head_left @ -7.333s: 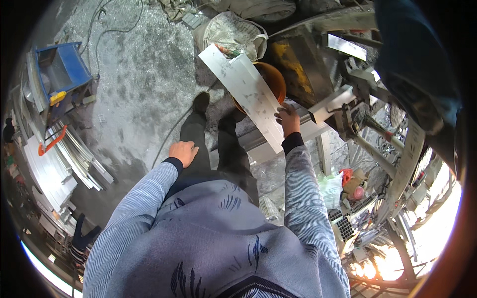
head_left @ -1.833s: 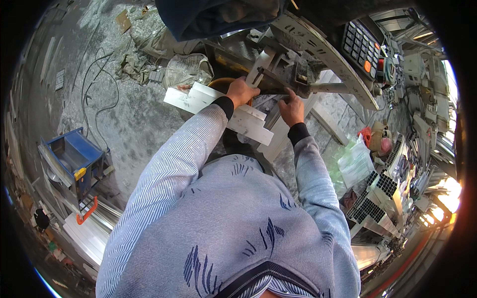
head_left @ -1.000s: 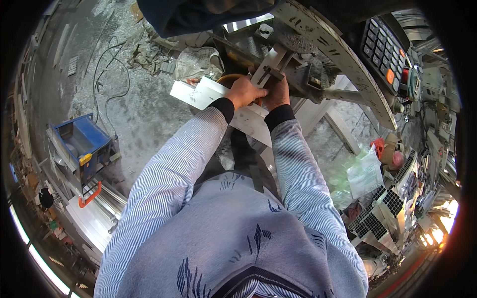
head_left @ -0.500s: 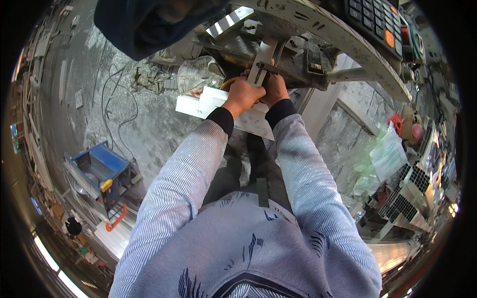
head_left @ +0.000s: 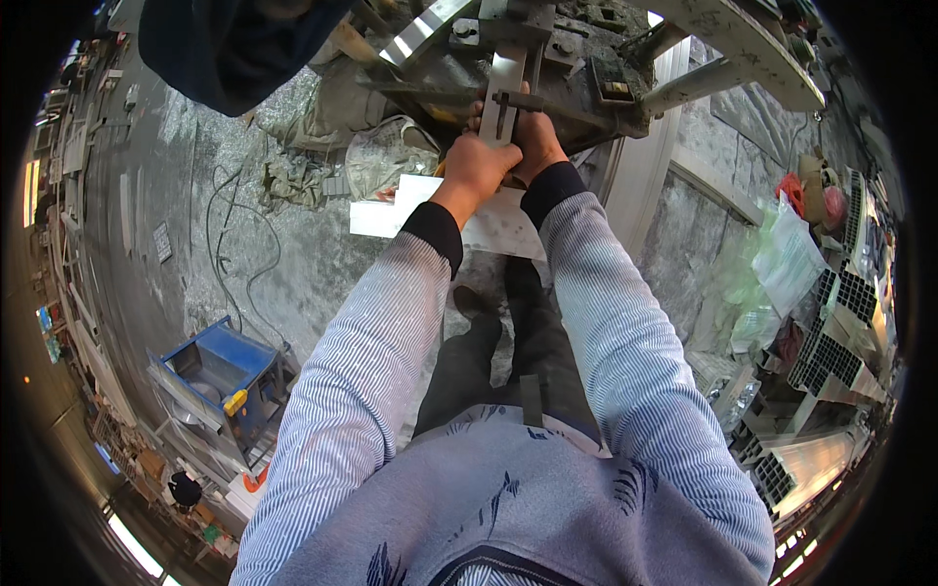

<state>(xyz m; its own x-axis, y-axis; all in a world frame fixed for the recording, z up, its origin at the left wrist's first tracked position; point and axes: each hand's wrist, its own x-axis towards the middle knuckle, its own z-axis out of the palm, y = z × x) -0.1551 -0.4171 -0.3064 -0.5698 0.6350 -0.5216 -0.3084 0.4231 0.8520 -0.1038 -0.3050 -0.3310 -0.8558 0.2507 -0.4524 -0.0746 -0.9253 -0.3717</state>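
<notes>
A pale, flat metal profile (head_left: 505,70) with a dark slot runs up to a block on the machine (head_left: 515,21). My left hand (head_left: 475,162) is closed round its near end, the thumb laid across the top. On the other side my right hand (head_left: 537,143) grips the same end, its fingers partly hidden. A thin dark metal arm (head_left: 520,101) crosses the profile just beyond my hands. Beneath my wrists lie white flat sheets or panels (head_left: 503,227).
Rags (head_left: 391,146) lie left of the machine. A slanting beam (head_left: 728,44) passes at the upper right. On the left stand a blue metal box (head_left: 223,359) and a cable (head_left: 220,234). Plastic wrap (head_left: 777,264) and stacked profiles (head_left: 831,332) are to the right.
My view has shifted, bringing more of my legs and the machine block into sight; the calculator at the upper right has left the picture. Both hands still hold the profile.
</notes>
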